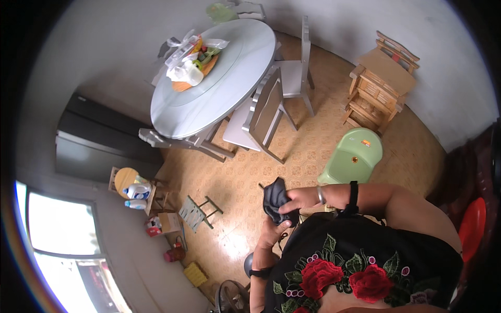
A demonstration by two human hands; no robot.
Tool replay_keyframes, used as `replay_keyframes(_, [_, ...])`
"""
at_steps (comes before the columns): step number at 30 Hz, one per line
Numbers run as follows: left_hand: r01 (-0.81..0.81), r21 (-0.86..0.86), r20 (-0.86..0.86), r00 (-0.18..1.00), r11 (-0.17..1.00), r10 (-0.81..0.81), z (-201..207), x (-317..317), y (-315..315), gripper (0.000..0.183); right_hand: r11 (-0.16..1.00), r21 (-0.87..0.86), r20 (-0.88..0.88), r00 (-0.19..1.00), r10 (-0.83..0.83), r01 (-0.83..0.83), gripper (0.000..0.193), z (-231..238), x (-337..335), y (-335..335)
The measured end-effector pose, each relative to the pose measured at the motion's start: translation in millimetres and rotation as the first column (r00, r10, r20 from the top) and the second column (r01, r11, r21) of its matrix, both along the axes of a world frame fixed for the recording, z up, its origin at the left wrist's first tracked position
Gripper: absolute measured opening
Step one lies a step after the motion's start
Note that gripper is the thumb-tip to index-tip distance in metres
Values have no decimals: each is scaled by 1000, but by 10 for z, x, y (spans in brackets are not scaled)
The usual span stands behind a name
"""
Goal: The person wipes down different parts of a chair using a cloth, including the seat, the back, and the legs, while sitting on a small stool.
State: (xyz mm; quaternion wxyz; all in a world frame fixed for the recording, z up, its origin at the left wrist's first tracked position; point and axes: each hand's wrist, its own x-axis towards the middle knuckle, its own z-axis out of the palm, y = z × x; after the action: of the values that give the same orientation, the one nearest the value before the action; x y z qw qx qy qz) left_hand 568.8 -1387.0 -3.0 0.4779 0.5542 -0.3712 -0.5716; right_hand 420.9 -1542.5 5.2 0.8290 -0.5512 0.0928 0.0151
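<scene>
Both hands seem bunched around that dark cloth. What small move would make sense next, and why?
Probably drawing the hands apart to open the dark cloth out. It sits crumpled between them: the right hand pinches it from above, the left hand cups it from below, close to the chest. I cannot tell what kind of cloth it is while it is bunched up.

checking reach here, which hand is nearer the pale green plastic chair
Right. The right hand grips the upper side of the dark grey cloth, just left of the pale green plastic chair. The left hand holds the cloth from below, farther away.
</scene>
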Motion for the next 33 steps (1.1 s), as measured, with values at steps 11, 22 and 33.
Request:
replay_keyframes(11, [-44, 60, -142, 988, 997, 52, -162, 1171, -836, 48, 981, -177, -80, 994, 69, -82, 37, 261, 551, -902])
replay_keyframes(22, [16, -46, -385, 922, 999, -33, -113, 1855, -1579, 60, 816, -27, -334, 764, -552, 578, 43, 63, -13, -1245])
replay_keyframes(33, [-21, 8, -345, 938, 1000, 22, -150, 2141, -1616, 65, 617, -111, -233, 583, -779, 779, 37, -528, -752, -1335])
